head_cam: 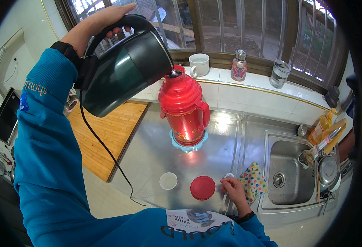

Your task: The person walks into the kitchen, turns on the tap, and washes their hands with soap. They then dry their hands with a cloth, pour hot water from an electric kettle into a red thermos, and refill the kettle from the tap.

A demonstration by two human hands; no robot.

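Observation:
My left hand [114, 18] grips the black handle of a dark green electric kettle [119, 71], tilted with its spout at the mouth of a red thermos flask [184, 92]. Something shiny, perhaps water, shows in that mouth. The flask stands upright on a light blue scalloped mat [189, 148], its handle facing right. Low on the right, my right hand [230, 185] has its fingers bent beside a small, pale, shiny round thing [228, 175]; whether it grips this is unclear. Left of that hand are a red lid [202, 187] and a white cup [168, 181].
A bamboo board [106, 136] lies left of the flask; the kettle's cord hangs over it. A dotted cloth [252, 182] lies beside the sink [292, 173]. On the sill stand a white mug [199, 64], a small metal-capped bottle [239, 66] and a glass of water [279, 74].

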